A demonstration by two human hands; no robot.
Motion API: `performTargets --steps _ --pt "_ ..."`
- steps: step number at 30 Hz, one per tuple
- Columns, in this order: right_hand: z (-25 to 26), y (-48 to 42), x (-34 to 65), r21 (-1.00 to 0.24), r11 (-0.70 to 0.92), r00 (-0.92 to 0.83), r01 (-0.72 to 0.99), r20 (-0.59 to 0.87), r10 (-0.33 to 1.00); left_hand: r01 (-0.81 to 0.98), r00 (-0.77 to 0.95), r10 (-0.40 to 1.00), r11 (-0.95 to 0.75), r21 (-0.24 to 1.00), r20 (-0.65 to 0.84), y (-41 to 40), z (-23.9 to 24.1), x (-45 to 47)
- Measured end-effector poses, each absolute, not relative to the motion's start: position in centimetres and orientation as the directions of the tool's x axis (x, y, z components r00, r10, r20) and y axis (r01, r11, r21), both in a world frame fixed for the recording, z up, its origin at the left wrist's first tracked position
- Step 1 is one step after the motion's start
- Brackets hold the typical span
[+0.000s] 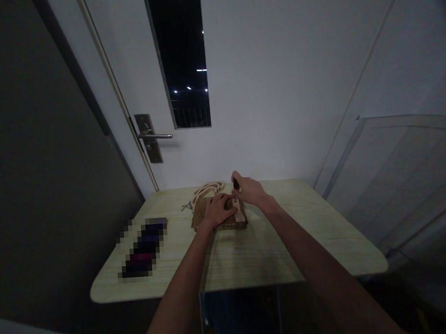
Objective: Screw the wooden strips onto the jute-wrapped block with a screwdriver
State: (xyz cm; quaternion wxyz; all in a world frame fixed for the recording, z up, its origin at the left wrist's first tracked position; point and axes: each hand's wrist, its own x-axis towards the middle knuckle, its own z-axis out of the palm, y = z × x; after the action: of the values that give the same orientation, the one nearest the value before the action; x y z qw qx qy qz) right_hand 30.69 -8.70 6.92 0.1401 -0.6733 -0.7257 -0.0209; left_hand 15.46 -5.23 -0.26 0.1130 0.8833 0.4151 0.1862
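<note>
A flat brown slab (200,216), perhaps cork or a small box, lies near the back of the table. Across its right end runs a pale tan strip (239,215). My left hand (218,210) rests on the slab with fingers spread, thumb and fingertips at the strip. My right hand (249,189) is closed around a small tool with a black handle (235,184), held upright over the strip's far end. The tool's lower tip is too small to make out. Behind the slab, a loop of pale cord (209,188) lies coiled, with thin dark metal pieces (187,206) beside it.
The pale wood-grain table (289,258) has rounded front corners. A dark blurred-out rectangular item (145,248) lies at its left. Behind stands a white door (271,93) with a metal lever handle (155,137) and a narrow window (180,58). A grey panel rises at the left.
</note>
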Motion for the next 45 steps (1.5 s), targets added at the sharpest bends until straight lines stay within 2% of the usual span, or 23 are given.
performTargets --steps 5,14,17,24,30,36,40,45 --pt "6.92 -8.66 30.61 -0.141 0.002 0.028 0.990 0.212 0.977 0.688 0.595 0.772 -0.634 0.354 0.225 -5.28 -0.16 15.46" --pt "6.28 -8.61 30.84 -0.207 0.100 -0.039 0.973 0.277 0.960 0.684 0.593 0.770 -0.636 0.358 0.236 -5.33 -0.14 15.47" --pt "6.34 -8.53 30.74 -0.180 0.100 -0.046 0.979 0.283 0.958 0.693 0.588 0.777 -0.628 0.354 0.225 -5.33 -0.13 15.49" --pt "6.69 -8.35 30.80 -0.122 -0.016 0.042 0.992 0.216 0.975 0.696 0.580 0.780 -0.624 0.355 0.235 -5.12 -0.36 15.50" --pt "6.91 -8.54 30.90 -0.207 0.078 -0.024 0.975 0.253 0.967 0.689 0.589 0.775 -0.629 0.360 0.228 -5.30 -0.14 15.50" --pt "6.56 -8.54 30.95 -0.207 0.098 -0.029 0.973 0.314 0.949 0.693 0.580 0.782 -0.621 0.368 0.227 -5.33 -0.19 15.46" --pt "6.37 -8.62 31.18 -0.187 0.043 0.015 0.981 0.300 0.954 0.686 0.587 0.773 -0.632 0.361 0.239 -5.18 -0.39 15.45" --pt "6.75 -8.69 31.19 -0.219 0.092 -0.025 0.971 0.290 0.957 0.682 0.587 0.772 -0.634 0.365 0.244 -5.25 -0.24 15.49"
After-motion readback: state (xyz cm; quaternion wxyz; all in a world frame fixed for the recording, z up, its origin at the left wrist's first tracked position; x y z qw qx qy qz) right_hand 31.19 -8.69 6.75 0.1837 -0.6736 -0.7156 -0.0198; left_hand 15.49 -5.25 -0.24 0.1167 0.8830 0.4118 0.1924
